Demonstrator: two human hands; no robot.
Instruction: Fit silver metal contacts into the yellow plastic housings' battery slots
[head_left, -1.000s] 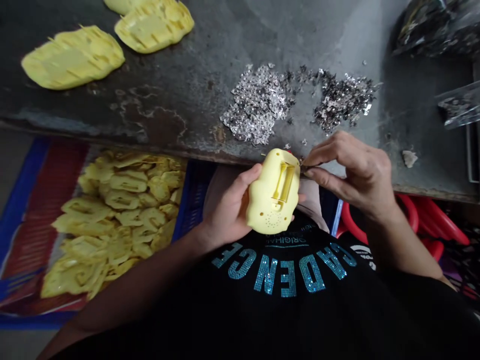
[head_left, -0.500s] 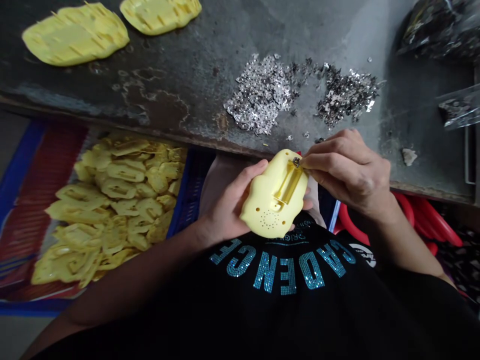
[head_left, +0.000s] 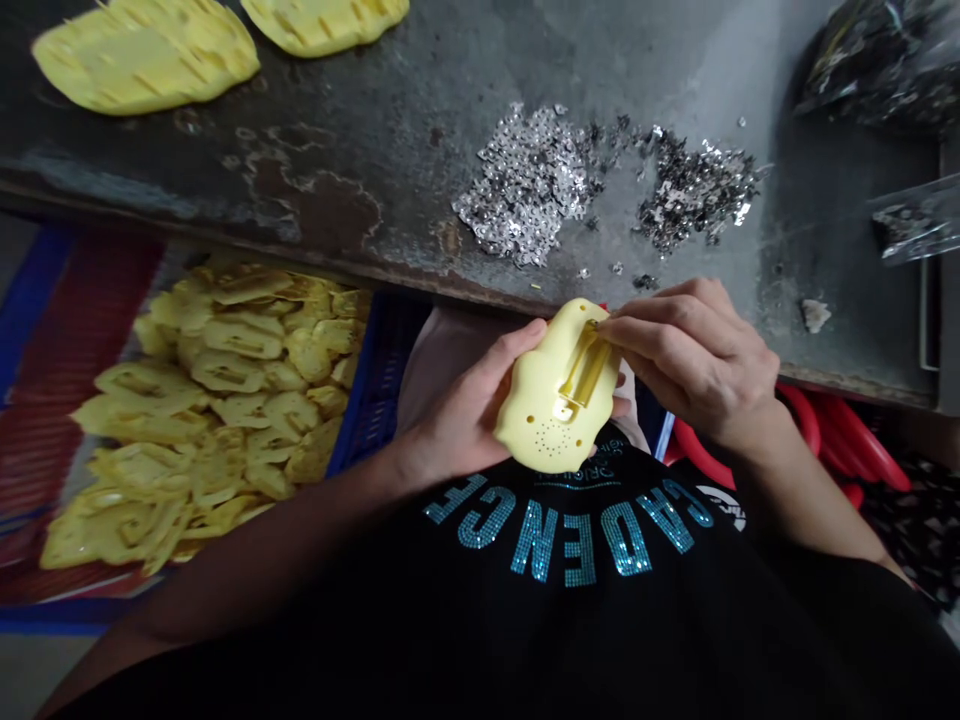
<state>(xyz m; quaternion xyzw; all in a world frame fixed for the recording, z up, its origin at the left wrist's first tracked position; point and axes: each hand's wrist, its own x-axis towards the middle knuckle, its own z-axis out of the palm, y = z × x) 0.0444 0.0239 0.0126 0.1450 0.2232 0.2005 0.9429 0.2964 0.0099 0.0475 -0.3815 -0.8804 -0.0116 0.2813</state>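
Note:
My left hand (head_left: 472,405) is wrapped round a yellow plastic shell (head_left: 551,400), thumb along its left edge and fingertips showing at its right. The shell has a long battery slot (head_left: 589,370), screw holes and a patch of small speaker holes facing up. At the slot's upper end, my right hand (head_left: 690,355) pinches a small metal battery contact (head_left: 594,323), mostly covered by the fingertips. Whether the contact is seated in the slot, I cannot tell. On the table beyond lie two heaps of metal contacts, a bright left heap (head_left: 525,190) and a darker right heap (head_left: 697,190).
Below the table edge at left, a blue crate (head_left: 367,385) holds many yellow shells (head_left: 232,370). Two yellow shells, a large one (head_left: 150,55) and another (head_left: 322,22), lie at the table's far left. Plastic bags (head_left: 877,70) of metal parts sit at right, above a red stool (head_left: 847,440).
The shell and my left hand have shifted slightly right. My right fingertips now cover more of the metal contact, which showed more clearly at the slot's upper end before.

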